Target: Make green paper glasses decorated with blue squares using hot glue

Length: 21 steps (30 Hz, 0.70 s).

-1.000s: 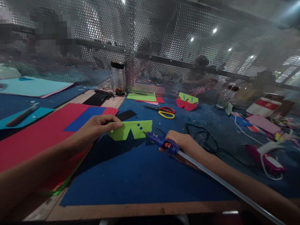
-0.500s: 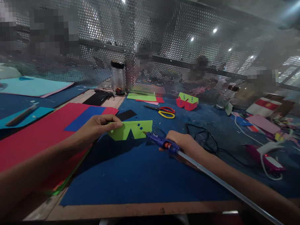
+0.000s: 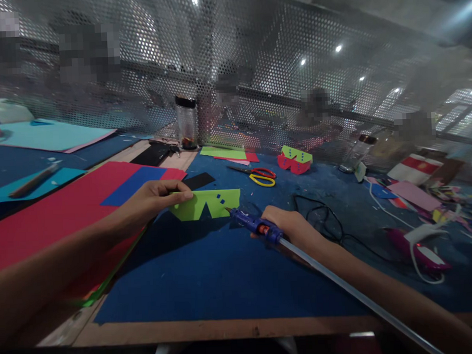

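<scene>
Between thumb and fingers, my left hand point(image 3: 167, 194) pinches the left end of a lime-green paper cutout point(image 3: 196, 206) with a V-shaped notch in its lower edge. Two small blue paper diamonds point(image 3: 220, 199) sit on its right half. My right hand point(image 3: 287, 221) is wrapped round a blue glue gun point(image 3: 251, 220), whose tip is at the cutout's right part, just below the diamonds. A long clear glue stick point(image 3: 342, 281) sticks out of the gun's back end.
Scissors point(image 3: 262, 177) lie beyond the cutout, near a green and red paper piece point(image 3: 294, 160). Red sheets point(image 3: 76, 205) cover the left. A black cord point(image 3: 331, 214) and a magenta power strip point(image 3: 419, 252) lie right. Behind stand a jar point(image 3: 186, 124) and perforated metal screen point(image 3: 256, 98).
Almost nothing differs. Both hands, the green cutout and the glue gun keep their places, with the gun's tip still at the paper.
</scene>
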{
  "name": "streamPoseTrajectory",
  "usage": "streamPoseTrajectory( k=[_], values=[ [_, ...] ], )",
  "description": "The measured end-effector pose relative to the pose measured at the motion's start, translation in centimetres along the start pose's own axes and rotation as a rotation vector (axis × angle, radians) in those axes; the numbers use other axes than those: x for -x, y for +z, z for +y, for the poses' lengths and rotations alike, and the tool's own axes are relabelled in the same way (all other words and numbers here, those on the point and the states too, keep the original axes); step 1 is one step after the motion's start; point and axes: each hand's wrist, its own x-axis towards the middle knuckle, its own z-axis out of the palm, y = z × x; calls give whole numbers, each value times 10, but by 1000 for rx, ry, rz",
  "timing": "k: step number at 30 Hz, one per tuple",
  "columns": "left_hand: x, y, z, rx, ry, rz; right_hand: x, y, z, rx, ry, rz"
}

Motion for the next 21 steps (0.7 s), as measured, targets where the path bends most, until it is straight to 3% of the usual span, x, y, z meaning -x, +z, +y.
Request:
streamPoseTrajectory(
  k=[21],
  values=[
    [2,2,7,-13,-4,16,2,0,2,-40,-19,3]
  ],
)
